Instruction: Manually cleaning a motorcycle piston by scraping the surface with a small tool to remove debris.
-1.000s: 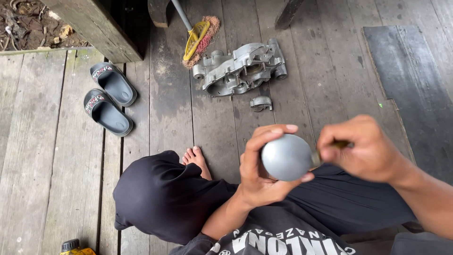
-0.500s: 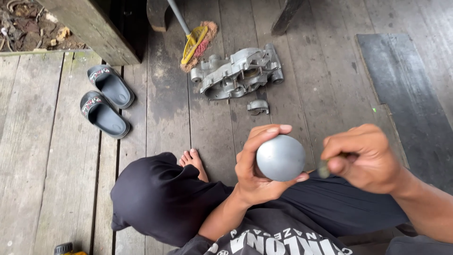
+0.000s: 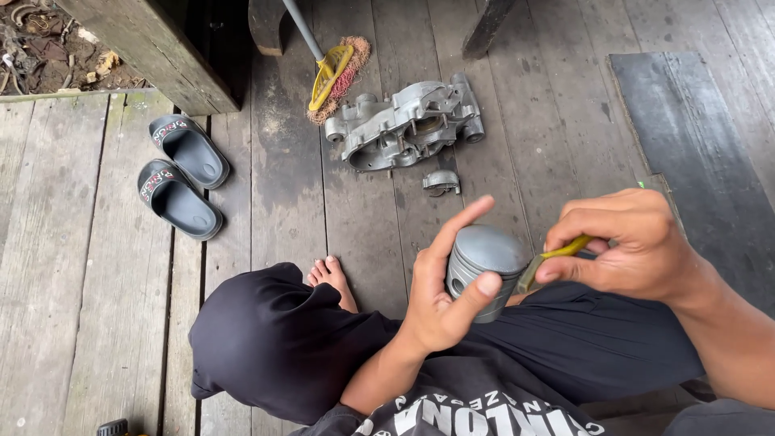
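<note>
A seated person's left hand [image 3: 440,311] grips a grey metal piston [image 3: 483,266] above their lap, fingers curled around its sides. The right hand [image 3: 626,246] is closed on a small yellow-handled tool [image 3: 557,257] touching the piston's edge. An engine casing [image 3: 408,125] lies on the plank floor [image 3: 97,323] beyond, near the broom [image 3: 335,73].

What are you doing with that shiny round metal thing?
A person sitting on a wooden floor holds a grey metal piston in the left hand. The right hand presses a small yellowish tool against the piston's side. Farther out on the boards lie a grey engine casing, a small metal part, a broom and two grey sandals.
</note>
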